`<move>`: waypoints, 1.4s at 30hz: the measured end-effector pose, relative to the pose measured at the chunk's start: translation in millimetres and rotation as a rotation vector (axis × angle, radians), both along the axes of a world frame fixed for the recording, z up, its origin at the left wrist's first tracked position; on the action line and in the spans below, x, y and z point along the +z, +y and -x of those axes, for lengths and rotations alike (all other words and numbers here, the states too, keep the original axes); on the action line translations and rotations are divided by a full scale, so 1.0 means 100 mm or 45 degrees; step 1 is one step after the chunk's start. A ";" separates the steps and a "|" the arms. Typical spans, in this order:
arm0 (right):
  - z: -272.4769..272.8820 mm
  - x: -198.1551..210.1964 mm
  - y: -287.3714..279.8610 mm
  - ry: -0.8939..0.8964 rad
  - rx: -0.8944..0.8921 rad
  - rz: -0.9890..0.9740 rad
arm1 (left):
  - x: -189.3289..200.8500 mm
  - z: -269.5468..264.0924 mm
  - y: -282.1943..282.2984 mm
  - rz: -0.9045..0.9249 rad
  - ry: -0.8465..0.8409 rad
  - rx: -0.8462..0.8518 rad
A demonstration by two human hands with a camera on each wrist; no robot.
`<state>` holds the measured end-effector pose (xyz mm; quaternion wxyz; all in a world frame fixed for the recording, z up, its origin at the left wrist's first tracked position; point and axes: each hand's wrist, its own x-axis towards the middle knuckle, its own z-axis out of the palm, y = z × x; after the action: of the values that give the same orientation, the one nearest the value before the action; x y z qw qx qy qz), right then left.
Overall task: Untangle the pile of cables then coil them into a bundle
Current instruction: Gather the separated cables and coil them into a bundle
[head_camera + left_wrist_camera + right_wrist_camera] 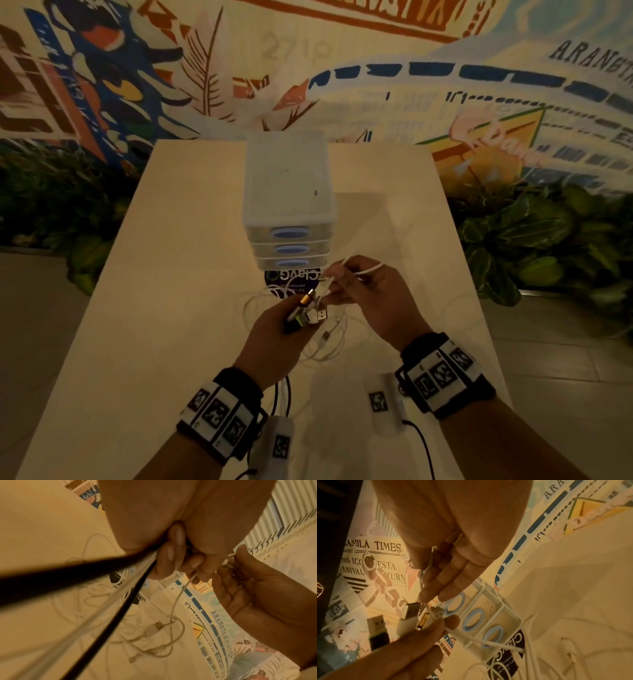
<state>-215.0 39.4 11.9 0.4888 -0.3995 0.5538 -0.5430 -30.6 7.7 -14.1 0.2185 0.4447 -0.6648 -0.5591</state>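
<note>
Several cable ends with USB plugs are bunched in my left hand, whose fingers curl round them above the table's middle. A white plug and a black plug with a green band stick out of that fist. My right hand, just to the right and touching the bunch, pinches a white cable that loops over its fingers. Loose white cables still lie tangled on the table below both hands. Black and white cables run back from my left hand toward the wrist.
A translucent three-drawer unit with blue handles stands just behind the hands, with a dark round label in front of it. Two white tagged boxes lie near the table's front edge. Potted plants flank the table.
</note>
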 end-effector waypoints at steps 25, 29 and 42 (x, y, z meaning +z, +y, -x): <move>0.07 -0.82 0.15 0.244 0.015 -0.146 | -0.05 0.13 -0.10 0.099 -0.058 0.213; 0.09 -0.92 0.13 0.690 -0.064 -0.382 | 0.01 0.14 -0.06 -0.056 0.068 0.232; 0.32 -1.17 0.14 0.714 -0.199 -0.302 | 0.03 -0.10 -0.16 0.099 0.148 0.499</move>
<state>-246.9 53.7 -105.0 0.3171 -0.4300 0.7555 -0.3791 -20.8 -8.5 -11.5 0.3779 0.5238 -0.5730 -0.5045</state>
